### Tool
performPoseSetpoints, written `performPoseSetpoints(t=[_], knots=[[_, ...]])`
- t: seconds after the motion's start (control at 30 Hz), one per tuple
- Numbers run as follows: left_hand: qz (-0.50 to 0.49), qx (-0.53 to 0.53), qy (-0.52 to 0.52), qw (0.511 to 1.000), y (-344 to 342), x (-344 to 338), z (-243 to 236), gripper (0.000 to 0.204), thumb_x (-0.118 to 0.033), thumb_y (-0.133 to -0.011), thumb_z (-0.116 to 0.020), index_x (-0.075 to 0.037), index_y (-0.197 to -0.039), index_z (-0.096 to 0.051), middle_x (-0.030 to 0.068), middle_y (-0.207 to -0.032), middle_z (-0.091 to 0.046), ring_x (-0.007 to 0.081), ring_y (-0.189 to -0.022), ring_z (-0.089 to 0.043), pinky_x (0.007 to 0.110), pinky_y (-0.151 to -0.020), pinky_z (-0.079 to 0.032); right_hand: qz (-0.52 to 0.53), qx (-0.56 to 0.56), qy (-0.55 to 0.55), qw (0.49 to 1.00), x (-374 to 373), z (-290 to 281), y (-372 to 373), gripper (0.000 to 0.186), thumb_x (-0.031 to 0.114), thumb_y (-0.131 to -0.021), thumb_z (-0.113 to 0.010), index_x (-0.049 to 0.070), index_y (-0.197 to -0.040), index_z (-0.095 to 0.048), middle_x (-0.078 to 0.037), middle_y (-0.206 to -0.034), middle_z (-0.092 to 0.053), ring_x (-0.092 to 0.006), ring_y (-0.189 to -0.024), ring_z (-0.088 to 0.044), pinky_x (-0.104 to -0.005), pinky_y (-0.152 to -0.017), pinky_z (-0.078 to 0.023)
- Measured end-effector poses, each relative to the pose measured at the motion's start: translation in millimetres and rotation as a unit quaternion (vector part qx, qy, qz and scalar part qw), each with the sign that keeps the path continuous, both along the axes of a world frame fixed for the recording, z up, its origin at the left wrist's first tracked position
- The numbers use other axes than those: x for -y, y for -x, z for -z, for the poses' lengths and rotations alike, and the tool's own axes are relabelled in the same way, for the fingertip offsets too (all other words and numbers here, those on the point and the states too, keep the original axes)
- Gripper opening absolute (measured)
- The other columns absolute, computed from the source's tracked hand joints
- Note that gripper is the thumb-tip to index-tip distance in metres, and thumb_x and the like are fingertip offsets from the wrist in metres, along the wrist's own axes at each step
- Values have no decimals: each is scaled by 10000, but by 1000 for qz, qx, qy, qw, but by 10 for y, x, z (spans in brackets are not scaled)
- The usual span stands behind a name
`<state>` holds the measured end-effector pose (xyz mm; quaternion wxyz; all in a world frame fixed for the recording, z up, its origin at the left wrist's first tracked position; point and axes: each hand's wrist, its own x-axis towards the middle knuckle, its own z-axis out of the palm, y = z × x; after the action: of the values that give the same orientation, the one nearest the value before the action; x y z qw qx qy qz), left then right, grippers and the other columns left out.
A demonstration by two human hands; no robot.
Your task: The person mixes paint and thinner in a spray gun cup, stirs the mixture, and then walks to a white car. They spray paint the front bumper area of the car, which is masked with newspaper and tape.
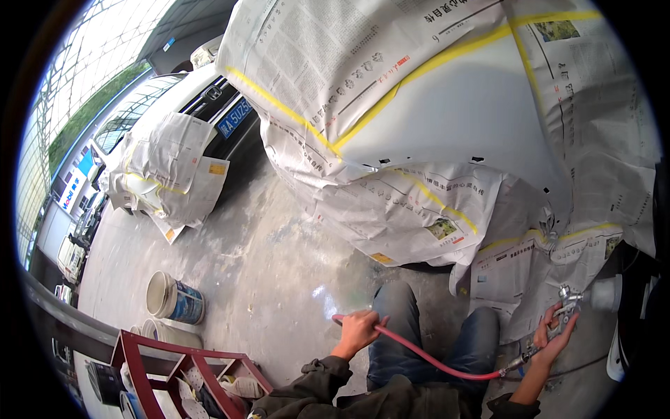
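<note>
My left hand (359,332) is closed round a red air hose (447,368), its end curling past my fist. The hose runs across my knees to the base of a silver spray gun (570,297). Fingers of my right hand (551,336) wrap the gun's handle at the lower right. A translucent cup (604,294) is fixed to the gun. Ahead is a bare pale grey car panel (460,105), bordered by yellow masking tape (413,72) and newspaper sheets (314,56). The gun is apart from the panel, near the lower newspaper.
A white car (146,112) with newspaper (164,157) taped over its front corner stands at the far left. Buckets (162,295) and a dark red metal rack (202,377) holding assorted items are at the lower left. Stained concrete floor (272,258) lies between them and the masked car.
</note>
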<state>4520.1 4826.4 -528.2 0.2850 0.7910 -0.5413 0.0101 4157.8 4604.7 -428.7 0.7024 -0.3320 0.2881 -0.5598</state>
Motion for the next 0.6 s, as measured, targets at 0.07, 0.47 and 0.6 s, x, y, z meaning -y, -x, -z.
performPoseSetpoints(t=[0.07,0.47,0.6], knots=[[44,-13,-21,999,59,63,60,387,-318,-807,-707,-74,-597,-494,105,-577,-538,316,-566,-578,417,-513,-440,-27,5,32,999,-59,55,84,576,587,-985,-299,69,-1129,-507,-45,-797,-524,-54,-325,-244,-214,-298,-157],[104,72,-106,986,290,457,464,347,-329,-814,-688,-90,-616,-532,116,-618,-600,341,-580,-610,443,-503,-452,-125,-90,70,986,-415,253,229,602,631,-910,-478,32,-923,-535,25,-626,-459,-30,-461,-344,-201,-443,-257],[126,88,-122,980,321,598,429,364,-326,-810,-696,-88,-595,-524,121,-578,-577,351,-548,-597,453,-495,-444,21,-72,-34,997,-380,514,466,573,602,-950,-419,46,-887,-546,35,-550,-411,-51,-418,-333,-221,-408,-244]])
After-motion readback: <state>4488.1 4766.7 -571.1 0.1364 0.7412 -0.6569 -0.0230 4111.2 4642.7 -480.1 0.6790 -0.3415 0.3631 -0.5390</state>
